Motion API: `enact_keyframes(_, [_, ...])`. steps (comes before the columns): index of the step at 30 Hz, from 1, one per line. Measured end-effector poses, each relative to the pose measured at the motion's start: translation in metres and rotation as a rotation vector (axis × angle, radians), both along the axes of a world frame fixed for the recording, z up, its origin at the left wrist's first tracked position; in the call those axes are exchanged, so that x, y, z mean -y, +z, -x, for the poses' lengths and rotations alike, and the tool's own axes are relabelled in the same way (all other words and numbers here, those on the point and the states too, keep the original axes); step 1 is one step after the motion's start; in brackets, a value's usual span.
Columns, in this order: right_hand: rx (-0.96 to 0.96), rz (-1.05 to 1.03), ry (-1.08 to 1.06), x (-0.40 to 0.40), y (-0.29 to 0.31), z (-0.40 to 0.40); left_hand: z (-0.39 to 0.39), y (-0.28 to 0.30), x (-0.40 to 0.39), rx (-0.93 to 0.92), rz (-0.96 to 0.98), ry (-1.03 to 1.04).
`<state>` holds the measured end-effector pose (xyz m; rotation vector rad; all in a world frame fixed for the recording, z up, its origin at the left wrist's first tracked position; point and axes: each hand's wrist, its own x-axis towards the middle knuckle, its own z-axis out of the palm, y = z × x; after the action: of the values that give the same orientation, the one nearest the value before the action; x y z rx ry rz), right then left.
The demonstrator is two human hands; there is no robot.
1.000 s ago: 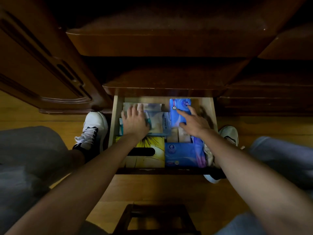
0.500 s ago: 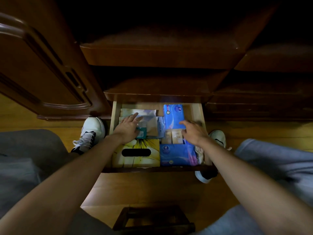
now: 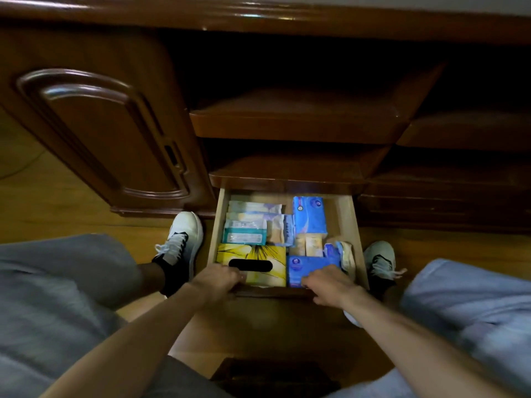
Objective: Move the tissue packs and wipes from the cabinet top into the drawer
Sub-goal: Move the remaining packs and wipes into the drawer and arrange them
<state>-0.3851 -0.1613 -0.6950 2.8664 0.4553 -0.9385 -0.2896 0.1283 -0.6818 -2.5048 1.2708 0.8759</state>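
Observation:
The light wooden drawer [image 3: 348,222] stands pulled out at the bottom of the dark cabinet. Inside lie a yellow tissue box [image 3: 258,254] at the front left, a blue tissue pack [image 3: 309,265] at the front right, a second blue pack [image 3: 309,214] at the back right, teal and pale wipe packs [image 3: 244,229] at the back left, and small yellow packs [image 3: 307,245] in the middle. My left hand [image 3: 219,282] curls over the drawer's front edge at the left. My right hand [image 3: 330,284] grips the same front edge at the right.
Dark open shelves [image 3: 293,122] hang above the drawer, and a carved cabinet door [image 3: 109,133] is at the left. My white shoes [image 3: 184,239] flank the drawer on the wooden floor. My knees in grey fabric fill both lower corners. A dark stool [image 3: 273,377] sits below.
Both hands have drawn back from the packs inside the drawer and now hold its front edge. The camera has tilted up, showing more of the cabinet.

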Motion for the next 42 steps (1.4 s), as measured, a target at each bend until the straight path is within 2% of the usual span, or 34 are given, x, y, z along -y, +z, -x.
enact_keyframes(4, [0.019, -0.002, -0.014, 0.001, 0.006, -0.006, 0.001, 0.004, 0.001, 0.049, 0.009, 0.01])
enact_keyframes(9, [0.126, -0.061, -0.137, 0.008, 0.022, -0.027, -0.022, 0.013, 0.006, 0.115, 0.132, 0.19])
enact_keyframes(14, [0.13, -0.001, -0.185, 0.01, 0.024, -0.04, -0.04, 0.012, 0.021, 0.007, 0.1, 0.279])
enact_keyframes(16, [0.108, -0.017, -0.192, 0.011, 0.022, -0.044, -0.058, 0.018, 0.028, -0.075, 0.189, 0.408])
enact_keyframes(18, [0.084, -0.057, -0.224, 0.013, 0.02, -0.046, -0.083, 0.024, 0.043, 0.007, 0.309, 0.502])
enact_keyframes(20, [0.084, -0.075, -0.257, 0.014, 0.017, -0.047, -0.109, 0.02, 0.063, 0.123, 0.311, 0.498])
enact_keyframes(24, [0.102, -0.112, -0.302, 0.019, 0.005, -0.044, -0.137, -0.008, 0.1, 0.129, 0.033, 0.413])
enact_keyframes(26, [0.113, -0.12, -0.283, 0.023, -0.001, -0.044, -0.143, -0.024, 0.111, 0.151, -0.007, 0.409])
enact_keyframes(31, [0.096, -0.153, -0.278, 0.025, -0.005, -0.048, -0.148, -0.044, 0.112, 0.224, 0.156, 0.532])
enact_keyframes(38, [0.134, -0.211, -0.317, 0.023, -0.004, -0.049, -0.146, -0.026, 0.088, 0.472, 0.391, 0.298])
enact_keyframes(42, [0.134, -0.23, -0.35, 0.023, -0.003, -0.046, -0.131, -0.035, 0.107, 0.334, 0.318, 0.374])
